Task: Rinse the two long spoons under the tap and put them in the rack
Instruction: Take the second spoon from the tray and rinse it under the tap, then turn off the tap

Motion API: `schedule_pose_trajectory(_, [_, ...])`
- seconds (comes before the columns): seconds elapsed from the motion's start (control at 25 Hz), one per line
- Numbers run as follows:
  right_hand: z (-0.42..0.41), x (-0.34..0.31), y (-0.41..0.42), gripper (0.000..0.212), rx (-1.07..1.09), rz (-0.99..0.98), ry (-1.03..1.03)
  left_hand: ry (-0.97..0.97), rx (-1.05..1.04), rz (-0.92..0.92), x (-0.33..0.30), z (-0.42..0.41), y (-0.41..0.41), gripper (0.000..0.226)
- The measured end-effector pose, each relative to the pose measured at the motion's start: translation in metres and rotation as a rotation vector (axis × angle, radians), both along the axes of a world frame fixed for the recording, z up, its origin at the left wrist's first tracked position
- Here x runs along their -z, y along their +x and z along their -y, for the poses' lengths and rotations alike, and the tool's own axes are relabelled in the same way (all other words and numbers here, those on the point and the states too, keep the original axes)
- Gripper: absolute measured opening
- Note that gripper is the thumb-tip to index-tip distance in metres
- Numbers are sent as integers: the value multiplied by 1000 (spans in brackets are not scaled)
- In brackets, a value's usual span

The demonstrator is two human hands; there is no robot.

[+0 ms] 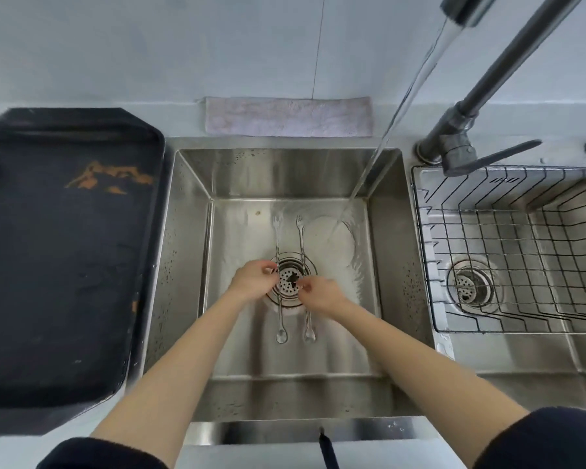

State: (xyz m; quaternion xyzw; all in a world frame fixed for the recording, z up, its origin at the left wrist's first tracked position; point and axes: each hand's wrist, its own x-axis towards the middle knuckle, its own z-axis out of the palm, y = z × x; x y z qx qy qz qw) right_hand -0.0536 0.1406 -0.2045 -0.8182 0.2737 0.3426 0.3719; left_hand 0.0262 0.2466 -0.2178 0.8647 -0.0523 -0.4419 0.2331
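Observation:
Two long thin metal spoons lie side by side on the floor of the left sink basin [237,333], across the drain strainer [289,282]. Each has a small bowl at the near end and a forked tip at the far end. My left hand [252,281] pinches the handle of the left spoon [280,334] at the strainer's edge. My right hand [322,293] pinches the handle of the right spoon [300,239]. The tap [487,79] runs, and its stream [386,130] lands on the basin floor to the right of the spoons. The wire rack [487,238] sits in the right basin.
A large black tray [65,265] covers the counter to the left of the sink. A folded pale cloth [288,116] lies behind the basin against the wall. The tap's lever [501,155] sticks out over the rack's far left corner.

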Motion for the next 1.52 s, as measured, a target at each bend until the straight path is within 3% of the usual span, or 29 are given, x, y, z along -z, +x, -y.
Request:
schedule_pose_trajectory(0.44, [63,-81,-34,49,-234,160,-322,175,500,285,-105,22,-14,47])
schedule_pose_trajectory(0.84, [128,-148,-75,40,-96,439,-451,74,642,563,-183,81,-44,43])
schedule_pose_trajectory(1.2, [189,-167,-92,37,84,605,-456,-86,579,683,-217,154,-53,41])
schedule_pose_trajectory(1.52, [236,-161,-72,34,165,738,-471,-232,337,714,-222,219,-36,41])
